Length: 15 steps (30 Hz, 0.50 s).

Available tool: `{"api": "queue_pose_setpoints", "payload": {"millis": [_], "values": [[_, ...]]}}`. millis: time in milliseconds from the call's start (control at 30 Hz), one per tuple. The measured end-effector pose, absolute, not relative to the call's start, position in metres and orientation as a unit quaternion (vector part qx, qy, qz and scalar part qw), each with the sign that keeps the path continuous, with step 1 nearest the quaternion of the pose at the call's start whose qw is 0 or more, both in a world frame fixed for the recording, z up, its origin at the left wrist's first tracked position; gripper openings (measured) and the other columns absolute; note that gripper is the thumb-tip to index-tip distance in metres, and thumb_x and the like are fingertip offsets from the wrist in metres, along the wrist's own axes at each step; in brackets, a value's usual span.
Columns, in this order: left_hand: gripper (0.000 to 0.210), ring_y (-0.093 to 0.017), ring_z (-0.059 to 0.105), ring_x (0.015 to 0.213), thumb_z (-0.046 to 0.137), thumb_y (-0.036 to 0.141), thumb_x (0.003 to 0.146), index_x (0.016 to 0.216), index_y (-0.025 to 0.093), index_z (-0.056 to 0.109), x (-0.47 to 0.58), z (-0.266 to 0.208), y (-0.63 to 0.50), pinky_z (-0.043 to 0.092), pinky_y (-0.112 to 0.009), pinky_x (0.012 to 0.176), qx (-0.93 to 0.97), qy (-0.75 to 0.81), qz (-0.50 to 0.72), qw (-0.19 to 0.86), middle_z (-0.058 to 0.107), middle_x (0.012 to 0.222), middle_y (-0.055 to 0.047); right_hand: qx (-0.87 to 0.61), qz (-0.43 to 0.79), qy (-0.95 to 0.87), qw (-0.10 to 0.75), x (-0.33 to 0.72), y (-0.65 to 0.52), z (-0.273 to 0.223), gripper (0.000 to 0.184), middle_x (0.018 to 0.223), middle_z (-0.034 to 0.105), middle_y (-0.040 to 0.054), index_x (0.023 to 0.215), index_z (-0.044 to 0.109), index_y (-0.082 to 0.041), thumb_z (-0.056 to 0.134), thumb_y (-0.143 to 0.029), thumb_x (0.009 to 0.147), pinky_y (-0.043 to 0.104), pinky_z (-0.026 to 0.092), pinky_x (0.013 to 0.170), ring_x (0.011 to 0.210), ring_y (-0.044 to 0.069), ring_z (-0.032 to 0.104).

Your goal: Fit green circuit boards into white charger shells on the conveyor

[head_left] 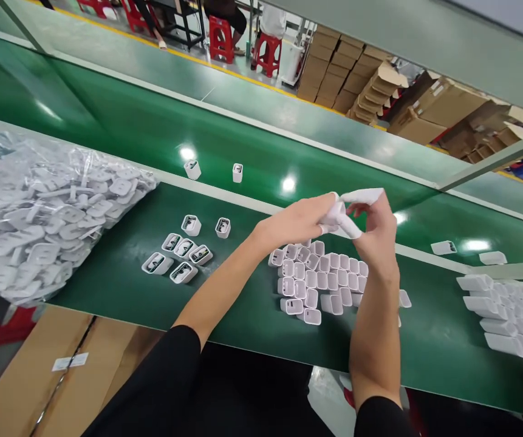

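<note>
My left hand (304,217) and my right hand (376,227) meet above the table, with white covers on several fingertips. Between them is a small white plastic piece, apparently a charger housing (335,213), mostly hidden by the covered fingers. My left fingers close round it from the left. The right thumb and forefinger pinch toward it from the right. Below the hands, rows of white charger housings (310,279) stand packed together on the green table. Left of my left forearm are several open housings (183,273) with dark parts inside.
A clear plastic bag (74,212) full of flat white pieces lies at left. More white housings (507,309) are grouped at right. Behind a pale rail (225,195), a green belt (147,136) carries a few housings. Cardboard boxes (329,67) and red stools (221,39) are beyond.
</note>
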<state>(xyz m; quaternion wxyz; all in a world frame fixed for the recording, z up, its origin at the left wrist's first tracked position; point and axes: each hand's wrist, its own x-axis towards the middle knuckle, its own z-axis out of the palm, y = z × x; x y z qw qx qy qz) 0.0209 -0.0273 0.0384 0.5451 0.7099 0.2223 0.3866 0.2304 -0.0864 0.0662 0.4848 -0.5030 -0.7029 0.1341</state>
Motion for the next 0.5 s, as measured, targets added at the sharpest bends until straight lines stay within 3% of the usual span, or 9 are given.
{"api": "queue_pose_setpoints", "payload": {"millis": [100, 233, 300, 400, 500], "values": [[0.033, -0.03, 0.068, 0.098, 0.094, 0.015, 0.088, 0.095, 0.023, 0.062, 0.005, 0.053, -0.022, 0.057, -0.052, 0.104, 0.722, 0.248, 0.423, 0.488, 0.061, 0.091, -0.004, -0.571, 0.109, -0.666, 0.468, 0.23, -0.081, 0.052, 0.02, 0.1, 0.072, 0.0017, 0.103, 0.074, -0.029, 0.073, -0.049, 0.105, 0.04, 0.049, 0.081, 0.085, 0.021, 0.063], [0.042, -0.032, 0.07, 0.11, 0.101, 0.03, 0.089, 0.11, 0.022, 0.066, -0.009, 0.057, -0.011, 0.059, -0.054, 0.103, 0.683, 0.304, 0.488, 0.451, 0.06, 0.101, -0.004, -0.639, 0.16, -0.731, 0.178, 0.233, -0.07, 0.024, 0.007, 0.093, 0.08, 0.0028, 0.096, 0.075, -0.027, 0.076, -0.031, 0.091, 0.039, 0.044, 0.075, 0.081, 0.023, 0.066], [0.042, -0.032, 0.071, 0.112, 0.099, 0.035, 0.092, 0.117, 0.023, 0.067, -0.01, 0.056, -0.01, 0.06, -0.054, 0.101, 0.68, 0.318, 0.5, 0.433, 0.059, 0.107, -0.005, -0.625, 0.197, -0.749, 0.097, 0.231, -0.065, 0.013, 0.009, 0.085, 0.079, 0.0014, 0.089, 0.075, -0.027, 0.076, -0.021, 0.082, 0.038, 0.044, 0.073, 0.075, 0.023, 0.066], [0.039, -0.029, 0.071, 0.107, 0.096, 0.037, 0.095, 0.116, 0.023, 0.066, -0.008, 0.055, -0.011, 0.06, -0.051, 0.097, 0.702, 0.317, 0.487, 0.412, 0.06, 0.107, -0.005, -0.621, 0.208, -0.75, 0.087, 0.228, -0.061, 0.003, 0.01, 0.074, 0.076, 0.0015, 0.075, 0.071, -0.026, 0.074, -0.018, 0.08, 0.038, 0.043, 0.071, 0.071, 0.022, 0.065], [0.034, -0.024, 0.067, 0.095, 0.092, 0.03, 0.095, 0.108, 0.024, 0.062, -0.003, 0.051, -0.008, 0.058, -0.043, 0.089, 0.728, 0.311, 0.455, 0.409, 0.062, 0.1, -0.003, -0.64, 0.19, -0.736, 0.112, 0.23, -0.061, 0.008, 0.007, 0.086, 0.082, 0.0047, 0.083, 0.078, -0.027, 0.073, -0.026, 0.088, 0.04, 0.046, 0.073, 0.081, 0.026, 0.071]]}}
